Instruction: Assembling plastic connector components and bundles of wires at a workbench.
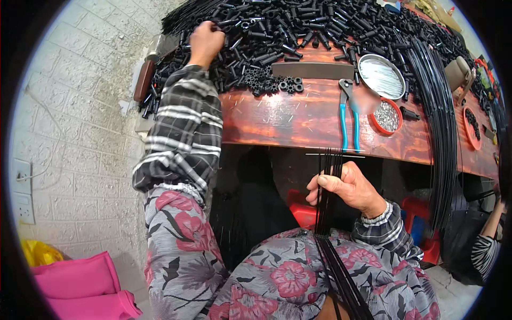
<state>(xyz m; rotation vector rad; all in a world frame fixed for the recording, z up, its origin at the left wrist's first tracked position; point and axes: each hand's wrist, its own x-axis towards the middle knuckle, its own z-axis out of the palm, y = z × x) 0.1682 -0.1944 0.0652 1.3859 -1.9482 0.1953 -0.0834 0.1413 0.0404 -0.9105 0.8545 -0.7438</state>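
My left hand (207, 42) reaches to the far left of the table, at a large heap of black plastic tubes (266, 26). Its fingers are curled in among the pieces; whatever they grip is hidden. Over my lap, my right hand (349, 184) is closed round a bundle of thin black rods (330, 200). The rods' upper ends stick up past the thumb near the table edge, and the rest slants down across my flowered apron (293, 277). Thin white lines cross the tips of the rods.
On the reddish wooden table (277, 122) lie blue-handled pliers (343, 122), a flat dark bar (312, 70), a round tin of white sticks (381, 74) and a red bowl of small metal parts (386, 116). Long black rods (440, 133) hang over the edge. Another person's arm (490, 229) shows at right.
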